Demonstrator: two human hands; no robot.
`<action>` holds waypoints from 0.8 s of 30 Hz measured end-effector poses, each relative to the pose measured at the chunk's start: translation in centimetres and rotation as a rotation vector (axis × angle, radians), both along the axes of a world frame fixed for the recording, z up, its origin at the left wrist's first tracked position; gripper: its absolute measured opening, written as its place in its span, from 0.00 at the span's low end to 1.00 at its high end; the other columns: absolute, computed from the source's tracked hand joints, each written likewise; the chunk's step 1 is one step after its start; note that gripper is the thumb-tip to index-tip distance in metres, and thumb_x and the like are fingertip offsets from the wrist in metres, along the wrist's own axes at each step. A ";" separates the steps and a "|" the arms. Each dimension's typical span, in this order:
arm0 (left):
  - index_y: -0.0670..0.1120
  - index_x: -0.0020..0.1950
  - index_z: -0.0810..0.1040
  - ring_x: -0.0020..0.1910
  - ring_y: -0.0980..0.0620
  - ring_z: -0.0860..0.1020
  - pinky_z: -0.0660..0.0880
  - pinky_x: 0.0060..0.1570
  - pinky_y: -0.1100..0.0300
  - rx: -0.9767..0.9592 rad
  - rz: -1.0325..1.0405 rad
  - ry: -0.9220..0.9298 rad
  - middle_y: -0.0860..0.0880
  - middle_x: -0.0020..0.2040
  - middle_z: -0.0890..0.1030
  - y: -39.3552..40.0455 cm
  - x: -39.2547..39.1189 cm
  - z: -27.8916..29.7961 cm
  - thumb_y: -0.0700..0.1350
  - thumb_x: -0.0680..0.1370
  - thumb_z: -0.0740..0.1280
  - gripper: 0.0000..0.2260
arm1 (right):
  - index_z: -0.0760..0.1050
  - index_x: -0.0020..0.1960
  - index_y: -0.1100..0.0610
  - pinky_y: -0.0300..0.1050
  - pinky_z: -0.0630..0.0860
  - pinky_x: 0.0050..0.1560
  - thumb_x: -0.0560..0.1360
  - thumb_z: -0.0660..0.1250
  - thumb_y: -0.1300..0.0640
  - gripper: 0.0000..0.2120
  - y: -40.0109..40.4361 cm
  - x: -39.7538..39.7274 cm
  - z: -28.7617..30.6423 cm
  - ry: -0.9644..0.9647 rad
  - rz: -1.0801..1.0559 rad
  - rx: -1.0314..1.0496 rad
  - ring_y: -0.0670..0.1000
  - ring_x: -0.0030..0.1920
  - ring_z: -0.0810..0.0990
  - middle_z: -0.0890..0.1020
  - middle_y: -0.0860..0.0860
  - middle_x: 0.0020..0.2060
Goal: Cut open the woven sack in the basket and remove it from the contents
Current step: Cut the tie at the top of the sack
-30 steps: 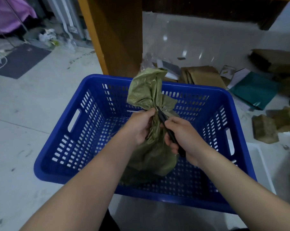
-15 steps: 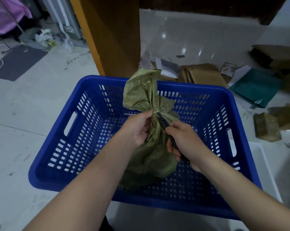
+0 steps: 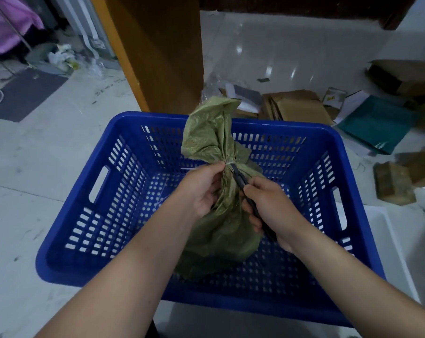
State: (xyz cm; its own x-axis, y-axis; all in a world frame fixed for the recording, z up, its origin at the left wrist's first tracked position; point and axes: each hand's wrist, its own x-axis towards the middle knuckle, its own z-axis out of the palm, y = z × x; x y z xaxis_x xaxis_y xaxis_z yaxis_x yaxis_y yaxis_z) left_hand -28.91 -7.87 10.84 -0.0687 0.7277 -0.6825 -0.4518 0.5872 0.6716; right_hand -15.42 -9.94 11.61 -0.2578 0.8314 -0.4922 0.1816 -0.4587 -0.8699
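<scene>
Now | olive-green woven sack (image 3: 221, 215) upright in blue perforated plastic basket (image 3: 338, 152) | left hand (image 3: 201, 191) fingers clamp the tied neck, steadying it | right hand (image 3: 272, 211) fingers wrapped around black cutter (image 3: 240, 180), tip at white tie (image 3: 231, 162), likely to sever it

— What is in the basket (image 3: 123, 128)?

— A blue plastic basket with slotted walls and a perforated floor holds one olive-green woven sack (image 3: 221, 230). The sack stands upright near the middle, its lower part bulging and resting on the floor.

— Is the sack closed?

— Yes. Its neck is gathered and bound by a thin white tie (image 3: 231, 163). Above the tie, the crumpled top flares upward, rising past the basket's far rim.
</scene>
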 end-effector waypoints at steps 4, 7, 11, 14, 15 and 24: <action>0.43 0.50 0.77 0.45 0.48 0.79 0.76 0.45 0.54 -0.012 -0.008 -0.011 0.44 0.48 0.82 0.1 0.2 0.0 0.42 0.82 0.61 0.06 | 0.68 0.43 0.57 0.35 0.56 0.20 0.82 0.55 0.59 0.10 0.4 0.4 -0.1 0.022 -0.014 -0.062 0.46 0.20 0.60 0.66 0.50 0.26; 0.43 0.49 0.77 0.44 0.48 0.79 0.76 0.44 0.54 -0.022 -0.023 -0.008 0.44 0.47 0.82 0.3 0.5 0.0 0.42 0.82 0.61 0.06 | 0.69 0.43 0.57 0.35 0.57 0.19 0.83 0.55 0.58 0.11 0.8 0.6 0.0 0.067 -0.033 -0.115 0.45 0.20 0.60 0.67 0.49 0.25; 0.43 0.49 0.77 0.43 0.50 0.78 0.74 0.39 0.56 -0.040 -0.034 -0.004 0.46 0.46 0.81 0.4 1.0 0.0 0.42 0.82 0.61 0.07 | 0.69 0.43 0.57 0.33 0.56 0.17 0.83 0.54 0.58 0.11 1.5 0.9 0.0 0.179 -0.075 -0.229 0.43 0.19 0.59 0.67 0.48 0.23; 0.43 0.49 0.77 0.40 0.51 0.79 0.73 0.38 0.57 -0.051 -0.043 0.013 0.46 0.44 0.81 0.5 1.3 0.1 0.43 0.82 0.61 0.07 | 0.69 0.42 0.57 0.33 0.56 0.14 0.83 0.54 0.56 0.12 2.0 1.3 0.0 0.343 -0.122 -0.392 0.42 0.17 0.59 0.66 0.47 0.23; 0.43 0.49 0.78 0.40 0.51 0.79 0.74 0.37 0.57 -0.054 -0.045 0.021 0.46 0.44 0.82 0.6 1.4 0.1 0.43 0.82 0.61 0.07 | 0.69 0.42 0.57 0.32 0.56 0.13 0.83 0.54 0.56 0.12 2.2 1.5 0.0 0.413 -0.143 -0.467 0.42 0.16 0.59 0.65 0.47 0.22; 0.40 0.63 0.78 0.39 0.50 0.80 0.76 0.30 0.61 -0.108 -0.024 0.022 0.44 0.44 0.82 1.0 2.0 -0.2 0.46 0.82 0.62 0.14 | 0.71 0.40 0.58 0.32 0.60 0.11 0.80 0.57 0.55 0.13 2.7 2.6 -0.9 0.775 -0.161 -0.764 0.43 0.14 0.62 0.65 0.46 0.20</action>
